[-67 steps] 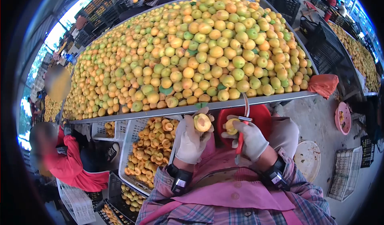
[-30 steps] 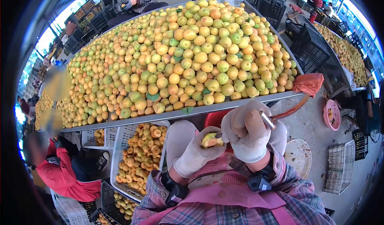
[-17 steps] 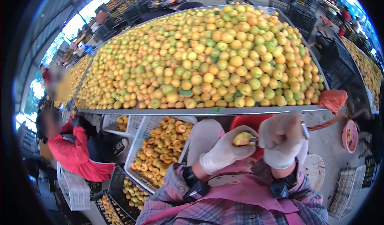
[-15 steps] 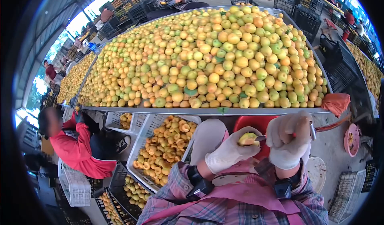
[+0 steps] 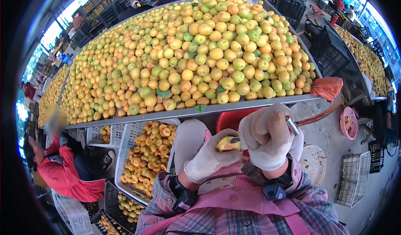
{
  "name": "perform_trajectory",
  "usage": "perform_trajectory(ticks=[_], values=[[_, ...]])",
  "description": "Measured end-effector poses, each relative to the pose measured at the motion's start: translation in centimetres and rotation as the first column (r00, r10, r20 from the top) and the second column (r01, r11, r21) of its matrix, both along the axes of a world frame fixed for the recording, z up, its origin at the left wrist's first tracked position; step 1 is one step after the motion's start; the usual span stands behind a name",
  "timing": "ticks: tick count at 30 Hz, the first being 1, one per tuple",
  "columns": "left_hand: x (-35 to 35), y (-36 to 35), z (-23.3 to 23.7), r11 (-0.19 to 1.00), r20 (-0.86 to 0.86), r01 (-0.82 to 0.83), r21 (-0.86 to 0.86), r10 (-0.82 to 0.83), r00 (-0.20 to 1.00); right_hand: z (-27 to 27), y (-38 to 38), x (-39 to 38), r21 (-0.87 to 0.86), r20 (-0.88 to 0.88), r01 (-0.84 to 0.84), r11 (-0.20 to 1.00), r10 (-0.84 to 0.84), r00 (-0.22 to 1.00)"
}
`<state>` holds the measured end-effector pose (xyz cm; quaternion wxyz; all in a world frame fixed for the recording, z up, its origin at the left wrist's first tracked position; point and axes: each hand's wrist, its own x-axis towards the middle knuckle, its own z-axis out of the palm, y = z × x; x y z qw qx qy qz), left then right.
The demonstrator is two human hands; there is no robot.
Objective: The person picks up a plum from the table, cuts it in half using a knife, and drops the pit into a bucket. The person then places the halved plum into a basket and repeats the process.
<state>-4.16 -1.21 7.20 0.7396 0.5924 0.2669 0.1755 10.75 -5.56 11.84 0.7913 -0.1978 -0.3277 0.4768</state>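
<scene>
the left hand [image 5: 211, 156] cups a cut fruit [image 5: 227, 145] at lower centre, seemingly to steady it beside the right hand [image 5: 267, 139], closed around a metal tool [image 5: 292, 126], while a white crate [image 5: 128, 136] sits within easy reach at lower left.

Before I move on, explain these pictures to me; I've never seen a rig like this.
There is no machine here: one camera, worn on a person's head, took every picture, looking forward and down at their own gloved hands. The left hand holds a cut fruit. The right hand, close beside it, grips a tool with a metal end; the fingers hide much of it. Ahead, a metal-edged table carries a heap of whole yellow-orange fruit. Below it, to the left, a white crate holds opened fruit. A red basin sits partly hidden behind the hands.
</scene>
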Motion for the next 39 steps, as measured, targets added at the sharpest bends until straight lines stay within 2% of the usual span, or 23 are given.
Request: perform_trajectory(ticks=[2,3,5,6,7,9,12,13,15,17,19,21,22,23,25,26,30,31,32,33,35,37,39], values=[[0.0,0.1,-0.2,0.999,0.009,0.009,0.032,-0.009,1.0,0.1,-0.1,0.4,0.025,0.212,0.019,1.0,-0.024,0.977],[0.0,0.1,0.0,1.0,0.007,0.008,0.007,-0.008,1.0,-0.3,-0.3,0.7,0.025,0.212,0.016,1.0,-0.021,0.977],[-0.1,0.0,0.3,1.0,-0.001,-0.004,-0.016,0.004,1.0,-1.5,-0.7,1.1,-0.074,0.451,0.204,0.976,-0.149,0.88],[-0.1,0.1,0.5,0.997,0.008,0.005,-0.08,-0.004,1.0,-1.2,-0.6,1.3,-0.005,0.516,0.187,0.982,-0.157,0.842],[-0.1,0.1,0.7,0.99,0.014,0.006,-0.14,-0.004,1.0,-2.0,-1.2,0.8,-0.123,0.321,0.213,0.969,-0.164,0.933],[0.2,-0.4,0.4,0.986,0.096,-0.043,-0.161,0.059,0.994,-0.5,0.1,-0.4,0.004,0.01,0.035,0.999,-0.035,0.999],[0.1,-0.1,0.2,0.979,0.092,-0.015,-0.204,0.034,0.995,-0.4,0.9,-0.4,0.101,0.194,0.038,0.994,-0.057,0.979],[0.1,-0.1,-0.4,0.973,0.127,-0.011,-0.231,0.041,0.991,-0.1,0.7,-0.8,0.052,0.169,0.08,0.995,-0.087,0.982],[0.0,-0.2,-0.9,0.971,0.119,-0.014,-0.238,0.043,0.992,-0.2,0.7,-0.6,0.042,0.202,0.011,0.999,-0.02,0.979],[0.2,-0.2,-1.6,0.996,0.151,0.033,-0.084,-0.02,0.988,-0.4,0.7,-0.8,0.008,0.185,-0.055,0.998,0.052,0.981],[0.7,-0.5,-1.4,0.988,0.173,0.026,-0.154,0.001,0.985,-0.5,0.4,-1.3,-0.025,0.165,-0.13,0.991,0.132,0.977],[0.5,-0.2,-1.7,0.995,0.138,0.075,-0.066,-0.066,0.988,-0.4,0.2,-2.1,-0.155,0.238,0.079,0.985,-0.04,0.97],[0.8,-0.5,-2.1,0.994,0.152,0.05,-0.095,-0.035,0.988,-0.9,0.4,-1.6,-0.103,0.195,-0.006,0.995,0.026,0.981],[0.6,-0.2,-1.8,0.996,0.143,0.029,-0.09,-0.016,0.99,-0.8,0.5,-1.7,-0.067,0.22,0.024,0.997,-0.008,0.975],[0.4,0.4,-1.0,0.994,0.137,0.111,-0.006,-0.11,0.985,-0.3,0.7,-1.2,-0.035,0.174,-0.02,0.999,0.025,0.984],[0.6,0.5,-1.4,0.994,0.152,0.086,0.07,-0.096,0.984,0.3,0.8,-1.7,-0.056,0.154,0.038,0.998,-0.029,0.988],[0.4,0.4,-1.4,0.996,0.154,0.066,0.064,-0.076,0.985,1.0,1.1,-1.9,-0.123,0.013,0.055,0.991,-0.054,0.998],[0.2,0.5,-1.1,0.995,0.112,0.104,-0.009,-0.103,0.988,1.0,1.3,-1.9,-0.131,0.012,0.062,0.989,-0.061,0.998],[0.1,0.7,-0.6,0.986,0.076,0.143,-0.083,-0.137,0.988,0.9,1.5,-1.8,-0.166,-0.095,0.057,0.985,-0.074,0.993],[-0.3,0.6,-0.1,0.967,0.18,0.17,-0.19,-0.136,0.974,0.7,1.7,-1.5,-0.2,-0.194,0.06,0.978,-0.1,0.976],[-0.3,0.6,-1.0,0.983,0.146,0.145,-0.113,-0.128,0.981,0.5,1.8,-1.1,-0.263,-0.252,0.043,0.964,-0.112,0.961],[-0.2,-0.1,-1.1,0.945,0.171,0.072,-0.318,-0.017,0.985,0.2,1.9,-0.4,-0.227,-0.203,-0.009,0.974,-0.038,0.978],[-0.7,0.3,-0.3,0.971,0.105,0.063,-0.232,-0.04,0.994,0.9,1.5,-0.6,-0.256,-0.143,0.043,0.966,-0.082,0.986]])
